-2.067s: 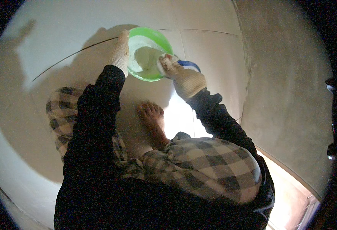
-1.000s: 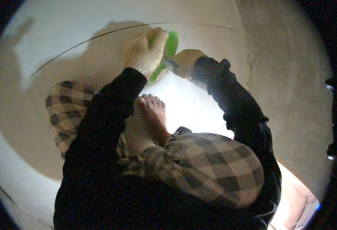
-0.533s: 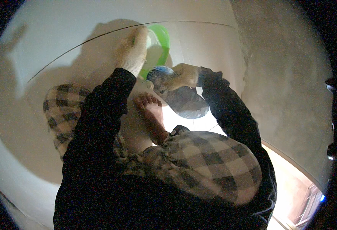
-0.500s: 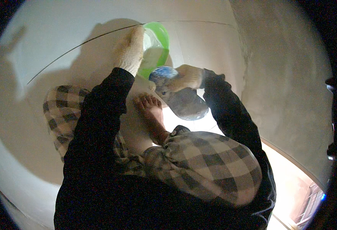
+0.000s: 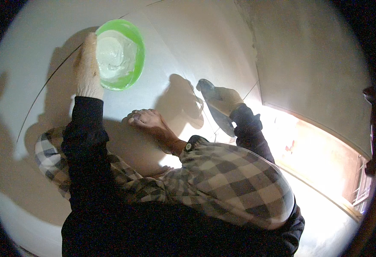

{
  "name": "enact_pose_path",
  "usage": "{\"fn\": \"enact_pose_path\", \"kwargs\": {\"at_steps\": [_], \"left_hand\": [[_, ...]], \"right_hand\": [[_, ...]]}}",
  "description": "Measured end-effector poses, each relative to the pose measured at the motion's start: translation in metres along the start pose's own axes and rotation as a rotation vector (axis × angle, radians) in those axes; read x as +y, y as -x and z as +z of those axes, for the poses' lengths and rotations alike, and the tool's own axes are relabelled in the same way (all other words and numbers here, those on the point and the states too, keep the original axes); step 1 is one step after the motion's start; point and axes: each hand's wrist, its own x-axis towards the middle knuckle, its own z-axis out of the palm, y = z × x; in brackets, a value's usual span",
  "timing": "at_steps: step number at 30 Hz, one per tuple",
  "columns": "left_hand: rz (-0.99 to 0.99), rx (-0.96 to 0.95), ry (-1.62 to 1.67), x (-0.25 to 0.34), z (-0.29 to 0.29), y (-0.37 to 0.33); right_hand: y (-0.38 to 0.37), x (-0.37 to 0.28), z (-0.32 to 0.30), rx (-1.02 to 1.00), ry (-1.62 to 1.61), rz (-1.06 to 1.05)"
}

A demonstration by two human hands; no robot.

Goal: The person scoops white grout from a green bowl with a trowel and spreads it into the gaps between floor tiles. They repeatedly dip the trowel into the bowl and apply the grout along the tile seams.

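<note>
The gloved left hand [image 5: 88,66] grips a green bowl [image 5: 141,51] of white paste [image 5: 113,55] beyond the bare foot [image 5: 151,124], while the gloved right hand [image 5: 226,100] clasps a flat, round-ended grey tool [image 5: 223,121] well to its right.

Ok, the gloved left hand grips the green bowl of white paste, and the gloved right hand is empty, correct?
Not quite: the right hand isn't empty. The head view shows it holding a flat grey tool. The left hand does grip the green bowl of white paste.
</note>
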Motion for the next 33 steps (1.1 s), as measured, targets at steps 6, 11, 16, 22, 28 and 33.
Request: {"fn": "enact_pose_path", "kwargs": {"at_steps": [6, 11, 16, 22, 28, 33], "left_hand": [[-0.045, -0.012, 0.097, 0.021, 0.008, 0.033], [-0.013, 0.101, -0.104, 0.043, 0.022, 0.056], [-0.082, 0.069, 0.029, 0.044, 0.023, 0.052], [0.041, -0.002, -0.136, 0.030, 0.010, 0.046], [0.101, -0.044, -0.202, 0.017, 0.001, 0.032], [0.123, 0.022, -0.198, 0.019, 0.011, 0.037]], "right_hand": [[0.009, -0.021, 0.018, 0.132, 0.040, 0.005], [0.005, -0.054, 0.070, -0.005, 0.152, 0.281], [0.027, -0.034, 0.058, -0.100, 0.459, 0.031], [-0.001, -0.018, -0.014, 0.099, 0.517, 0.017], [-0.035, 0.004, 0.006, 0.356, 0.084, 0.085], [-0.036, 0.019, 0.015, 0.358, 0.224, -0.135]]}}
